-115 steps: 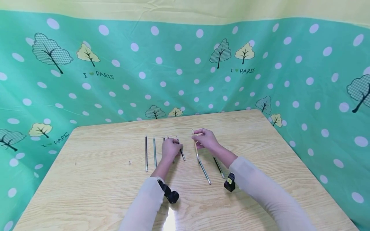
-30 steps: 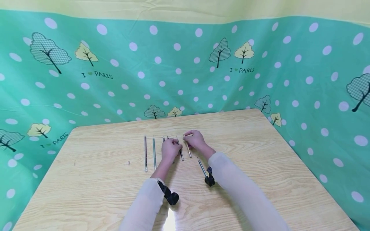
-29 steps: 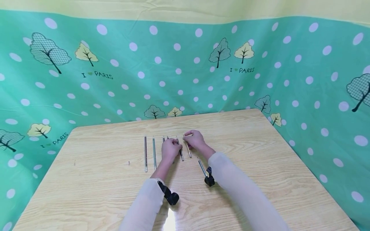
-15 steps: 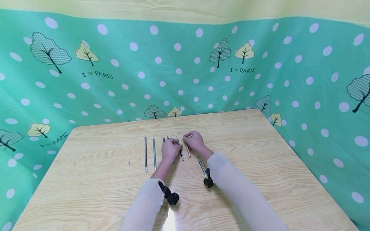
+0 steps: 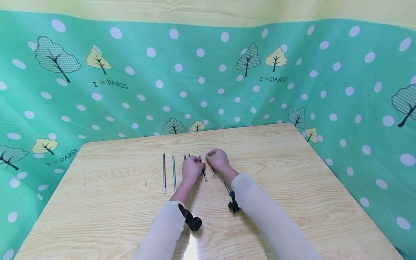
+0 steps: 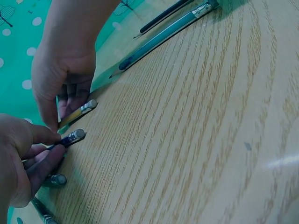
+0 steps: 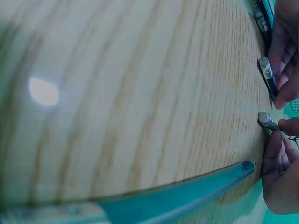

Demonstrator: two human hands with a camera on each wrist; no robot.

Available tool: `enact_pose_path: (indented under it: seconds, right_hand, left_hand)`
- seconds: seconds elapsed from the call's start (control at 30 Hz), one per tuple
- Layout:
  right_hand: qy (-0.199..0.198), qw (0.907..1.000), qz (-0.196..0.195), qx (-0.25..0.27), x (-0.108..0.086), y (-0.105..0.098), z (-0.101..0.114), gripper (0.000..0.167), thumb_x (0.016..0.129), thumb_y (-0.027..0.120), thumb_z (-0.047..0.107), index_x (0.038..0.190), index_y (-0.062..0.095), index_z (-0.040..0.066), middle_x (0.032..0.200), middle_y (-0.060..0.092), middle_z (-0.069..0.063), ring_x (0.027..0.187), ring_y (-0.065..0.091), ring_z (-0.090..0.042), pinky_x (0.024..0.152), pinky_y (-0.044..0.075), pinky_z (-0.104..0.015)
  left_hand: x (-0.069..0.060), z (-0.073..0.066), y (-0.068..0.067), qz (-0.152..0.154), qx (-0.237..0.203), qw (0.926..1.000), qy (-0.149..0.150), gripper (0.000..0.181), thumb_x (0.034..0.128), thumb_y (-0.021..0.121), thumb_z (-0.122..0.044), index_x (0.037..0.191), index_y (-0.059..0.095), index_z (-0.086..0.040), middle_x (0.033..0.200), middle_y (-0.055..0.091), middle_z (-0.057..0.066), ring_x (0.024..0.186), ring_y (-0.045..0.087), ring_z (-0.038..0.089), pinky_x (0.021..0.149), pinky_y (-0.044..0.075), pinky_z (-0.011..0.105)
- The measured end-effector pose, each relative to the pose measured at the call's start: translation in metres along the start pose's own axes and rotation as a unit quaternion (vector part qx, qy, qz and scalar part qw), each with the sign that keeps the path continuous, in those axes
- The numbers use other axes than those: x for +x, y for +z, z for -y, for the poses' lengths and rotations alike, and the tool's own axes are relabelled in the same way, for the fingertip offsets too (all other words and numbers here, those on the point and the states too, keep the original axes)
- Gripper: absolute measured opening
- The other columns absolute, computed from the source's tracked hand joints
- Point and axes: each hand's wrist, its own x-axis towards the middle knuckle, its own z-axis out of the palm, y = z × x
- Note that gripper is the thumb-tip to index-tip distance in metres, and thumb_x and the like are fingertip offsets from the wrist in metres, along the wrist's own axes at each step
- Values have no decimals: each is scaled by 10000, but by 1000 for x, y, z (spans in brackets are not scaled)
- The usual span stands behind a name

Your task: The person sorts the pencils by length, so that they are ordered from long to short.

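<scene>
My left hand (image 5: 191, 168) pinches a dark pencil (image 5: 205, 176) between thumb and finger, its eraser end showing past the fingertips. Just to the right, my right hand (image 5: 218, 159) pinches a yellow pencil (image 6: 85, 109) that lies beside the dark one, eraser end toward me. In the head view, a dark pencil (image 5: 164, 173) and a teal pencil (image 5: 174, 171) lie side by side left of my left hand. More dark pencils (image 5: 184, 156) are partly hidden under that hand. Another teal pencil (image 5: 226, 187) lies slanted near my right wrist, partly covered by it.
The wooden table (image 5: 97, 202) runs up to a green dotted curtain (image 5: 195, 90) at the back and sides. A tiny scrap (image 5: 145, 183) lies left of the pencils. Another dark pencil (image 6: 163, 17) lies beyond the slanted teal one.
Since the earliest frame, my right hand has carried the yellow pencil left to beside the dark pencil. Lately it shifts only slightly toward me. My left hand stays put.
</scene>
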Motion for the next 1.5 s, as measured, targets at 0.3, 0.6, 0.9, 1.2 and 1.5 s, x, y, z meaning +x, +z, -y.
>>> enact_pose_path:
  seconds: [0.3, 0.6, 0.9, 1.2, 1.5]
  right_hand:
    - [10, 10000, 5, -28, -1, 0, 1, 186, 856, 648, 200, 997, 667, 82, 989, 663, -70, 755, 560, -169, 603, 422, -201]
    - [-50, 10000, 0, -31, -1, -1, 1, 182, 858, 643, 195, 993, 670, 77, 996, 661, -78, 762, 560, -170, 632, 439, -211]
    - [-21, 9998, 174, 59, -2, -7, 1, 188, 874, 626, 214, 1001, 661, 80, 866, 629, -60, 649, 492, -141, 535, 387, -204]
    - [-207, 9993, 272, -118, 0, -15, 2, 212, 877, 627, 237, 1024, 656, 86, 764, 605, -37, 610, 505, -113, 508, 397, -182]
    - [-151, 9990, 351, 210, -5, -27, 7, 216, 889, 619, 219, 1034, 651, 62, 710, 549, -16, 550, 488, -99, 479, 442, -188]
  left_hand:
    - [-1, -1, 0, 49, -115, 9999, -39, 270, 784, 679, -69, 1040, 660, 16, 844, 659, 114, 501, 576, 102, 490, 515, 213]
    - [0, -1, -1, 22, -28, 10000, -17, 271, 784, 681, -78, 1038, 662, 15, 839, 660, 112, 530, 585, 115, 490, 511, 214]
    - [-1, -1, -1, 112, -54, 9999, -106, 278, 798, 682, -96, 1054, 653, 10, 840, 659, 113, 516, 598, 127, 492, 512, 220]
    - [1, -3, -4, 52, 73, 9997, -221, 300, 795, 710, -147, 1063, 668, -18, 893, 676, 115, 684, 612, 163, 563, 509, 223]
    - [-1, -5, -5, 275, -110, 9992, -279, 313, 824, 689, -156, 1104, 647, -24, 906, 648, 118, 596, 617, 165, 525, 515, 224]
